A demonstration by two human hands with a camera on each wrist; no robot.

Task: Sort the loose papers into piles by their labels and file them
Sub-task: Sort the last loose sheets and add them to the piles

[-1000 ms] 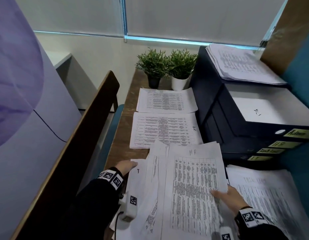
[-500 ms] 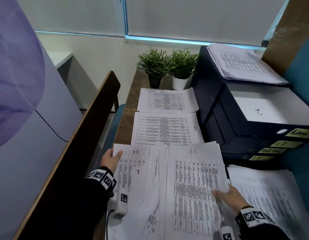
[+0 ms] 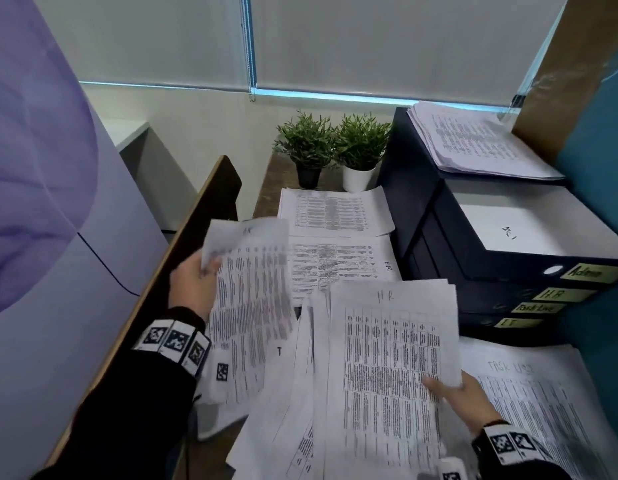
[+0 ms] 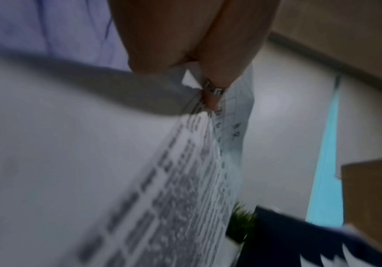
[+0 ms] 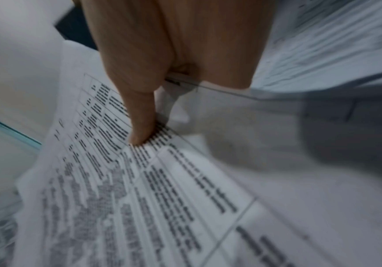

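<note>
Presently, left hand [image 3: 193,285] pinches a raised printed sheet [image 3: 252,306] (blurred) while right hand [image 3: 463,398] grips the near fanned stack [image 3: 387,362], topmost marked HR.

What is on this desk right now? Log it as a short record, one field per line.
left hand: grip on a lifted printed sheet
right hand: thumb on top of the fanned stack headed HR
sorted piles: two beyond the stack; the nearer HR pile, the farther pile label unreadable
binders: labelled Admin, HR, Task List, IT
plants: two pots at the desk's far end
</note>
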